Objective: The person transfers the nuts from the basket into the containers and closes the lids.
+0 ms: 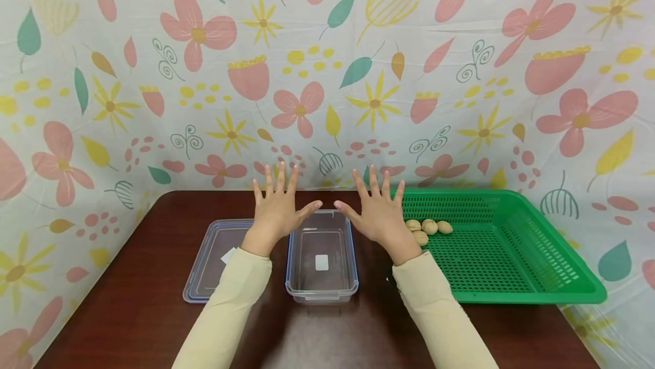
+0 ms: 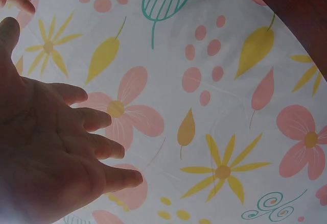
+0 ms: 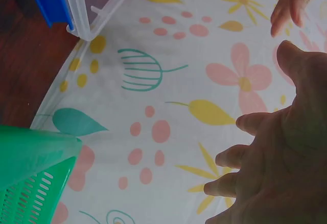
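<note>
Both hands are raised over the table in the head view, fingers spread and thumbs pointing at each other. My left hand (image 1: 276,210) holds nothing and hovers between the lid and the clear container (image 1: 321,244). My right hand (image 1: 381,215), likewise with nothing in it, is over the gap between that container and the green basket (image 1: 552,244). Several walnuts (image 1: 428,226) lie at the basket's left side, partly hidden behind the right hand. The clear lid (image 1: 207,266) with a blue seal lies flat at the left, its right part covered by the left arm.
A dark reddish-brown table (image 1: 117,301) carries everything. Behind it hangs a flower-printed curtain (image 1: 317,62), close along the back edge. A small white label (image 1: 321,262) shows in the container. Something small and black (image 1: 392,279) sits beside the right wrist.
</note>
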